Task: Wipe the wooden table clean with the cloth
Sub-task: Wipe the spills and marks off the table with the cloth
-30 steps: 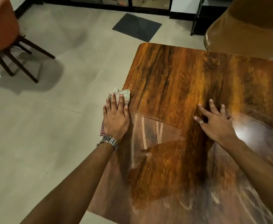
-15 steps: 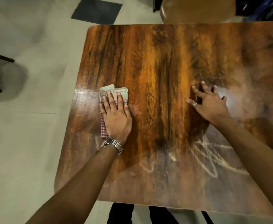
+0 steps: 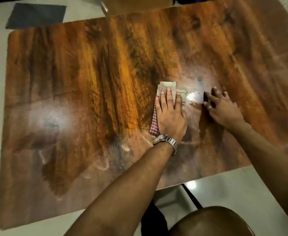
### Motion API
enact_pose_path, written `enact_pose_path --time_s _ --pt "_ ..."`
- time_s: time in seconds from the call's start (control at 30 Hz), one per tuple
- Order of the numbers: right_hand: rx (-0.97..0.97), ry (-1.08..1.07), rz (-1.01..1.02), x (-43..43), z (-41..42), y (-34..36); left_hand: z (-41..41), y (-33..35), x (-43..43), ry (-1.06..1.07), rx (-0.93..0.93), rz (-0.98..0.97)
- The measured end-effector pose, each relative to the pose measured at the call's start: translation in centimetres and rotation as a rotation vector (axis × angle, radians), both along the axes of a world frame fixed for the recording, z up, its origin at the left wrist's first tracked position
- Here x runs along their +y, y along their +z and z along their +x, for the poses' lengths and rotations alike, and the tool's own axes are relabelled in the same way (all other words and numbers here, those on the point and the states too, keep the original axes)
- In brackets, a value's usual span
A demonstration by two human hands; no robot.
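Note:
A glossy wooden table (image 3: 75,79) fills most of the head view. My left hand (image 3: 171,114), with a metal watch on the wrist, presses flat on a folded cloth (image 3: 168,86), pale green with a red-checked edge, near the table's middle. My right hand (image 3: 222,108), wearing a ring, rests with spread fingers on the wood just right of the cloth, holding nothing. Pale smear marks (image 3: 102,165) show on the near part of the table. A bright light reflection (image 3: 195,97) lies between the two hands.
A brown chair seat (image 3: 213,222) stands at the near right below the table edge, another chair (image 3: 136,4) at the far side. A dark floor mat (image 3: 36,15) lies on the pale tiles at the far left.
My left hand has slid the cloth from the table's left edge toward the middle, ending beside my right hand. The view has shifted, so more of the table shows.

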State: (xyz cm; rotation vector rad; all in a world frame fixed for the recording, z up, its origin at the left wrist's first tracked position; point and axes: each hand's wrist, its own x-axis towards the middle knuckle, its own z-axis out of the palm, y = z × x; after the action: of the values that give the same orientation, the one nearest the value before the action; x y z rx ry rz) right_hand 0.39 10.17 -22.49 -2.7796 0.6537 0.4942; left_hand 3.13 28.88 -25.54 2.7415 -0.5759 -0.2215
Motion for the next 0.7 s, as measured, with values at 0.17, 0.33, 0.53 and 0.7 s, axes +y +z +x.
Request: enact_pose_path --time_s 0.17,0.33,0.53,0.7 --pt "-0.022 -0.071 0.005 -5.2 -5.1 0.5 -4.9 0.3 -8.3 -0.147 0.066 -0.009" --pt "-0.029 -0.137 0.01 -5.7 -9.6 0.8 -11.7 0.0 -9.9 -0.333 0.026 -0.029" --pt "-0.052 -0.217 0.015 -5.5 -13.9 1.6 -14.0 -0.1 -4.0 -0.461 0.0 -0.074" --pt "-0.022 -0.219 0.031 -5.1 -14.7 1.9 -11.8 -0.8 5.0 -0.242 -0.046 0.02"
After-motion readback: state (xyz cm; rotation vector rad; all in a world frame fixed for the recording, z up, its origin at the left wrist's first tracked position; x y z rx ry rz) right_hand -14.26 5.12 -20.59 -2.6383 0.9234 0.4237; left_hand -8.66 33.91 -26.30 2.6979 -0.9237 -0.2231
